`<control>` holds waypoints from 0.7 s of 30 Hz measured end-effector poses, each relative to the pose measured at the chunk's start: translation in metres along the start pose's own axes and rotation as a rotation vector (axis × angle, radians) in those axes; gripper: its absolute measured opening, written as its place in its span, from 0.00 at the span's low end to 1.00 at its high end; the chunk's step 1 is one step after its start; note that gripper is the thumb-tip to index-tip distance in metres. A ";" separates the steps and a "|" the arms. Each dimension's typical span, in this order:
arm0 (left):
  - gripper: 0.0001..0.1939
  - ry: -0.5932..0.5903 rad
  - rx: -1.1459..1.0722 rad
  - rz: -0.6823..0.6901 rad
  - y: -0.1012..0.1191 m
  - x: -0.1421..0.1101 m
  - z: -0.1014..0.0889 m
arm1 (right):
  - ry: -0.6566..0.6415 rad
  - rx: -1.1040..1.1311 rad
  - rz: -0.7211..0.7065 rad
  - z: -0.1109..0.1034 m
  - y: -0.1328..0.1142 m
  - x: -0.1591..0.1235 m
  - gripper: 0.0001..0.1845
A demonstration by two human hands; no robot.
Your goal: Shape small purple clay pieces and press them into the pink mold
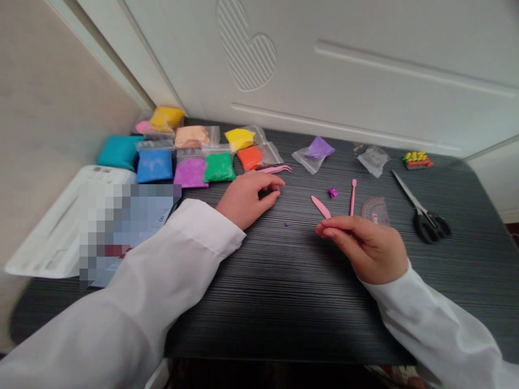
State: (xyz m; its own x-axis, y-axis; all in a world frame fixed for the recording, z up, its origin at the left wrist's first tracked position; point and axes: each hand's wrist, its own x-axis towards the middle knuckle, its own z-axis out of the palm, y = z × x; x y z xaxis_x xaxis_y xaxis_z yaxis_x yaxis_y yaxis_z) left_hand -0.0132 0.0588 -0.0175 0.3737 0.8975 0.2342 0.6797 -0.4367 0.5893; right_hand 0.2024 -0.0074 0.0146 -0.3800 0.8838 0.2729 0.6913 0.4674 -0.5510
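Observation:
My left hand [252, 199] hovers low over the dark table, thumb and fingers curled towards each other around a tiny purple piece of clay [278, 190]. Thumb and forefinger of my right hand [367, 246] are pinched together; whatever is between them is hidden. Just beyond its fingertips lies a pink plastic clay knife [320, 207]. A pink stick-shaped clay tool [353, 195] and a small magenta clay lump [333, 192] rest further back. Between my hands sits a purple clay crumb [287, 224]. Pink tweezers [276, 169] lie partly behind my left hand.
Bags of coloured clay, including a green one [219, 166] and a blue one [154, 165], line the back left. A purple bag [318, 148], a clear bag [373, 160], scissors [421, 210] and a protractor [376, 209] lie right. A white case [52, 232] and blurred screen stand left.

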 end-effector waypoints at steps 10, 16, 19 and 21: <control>0.13 0.011 0.004 0.021 -0.002 0.000 0.001 | 0.023 -0.033 -0.087 0.001 0.004 0.001 0.10; 0.13 0.012 -0.001 0.009 -0.001 0.000 0.001 | -0.097 -0.106 -0.137 0.006 0.011 0.006 0.08; 0.12 0.020 -0.008 0.016 0.000 0.000 -0.001 | -0.141 -0.204 -0.138 0.011 0.014 0.007 0.08; 0.11 0.022 -0.020 0.035 -0.001 0.000 -0.002 | -0.134 -0.241 -0.128 0.013 0.014 0.007 0.10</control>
State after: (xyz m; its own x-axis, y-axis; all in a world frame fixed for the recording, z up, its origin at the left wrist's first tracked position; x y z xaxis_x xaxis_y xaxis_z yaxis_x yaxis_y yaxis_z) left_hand -0.0147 0.0593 -0.0168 0.3829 0.8830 0.2713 0.6538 -0.4665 0.5958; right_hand 0.2010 0.0048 -0.0015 -0.5399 0.8143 0.2131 0.7524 0.5804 -0.3114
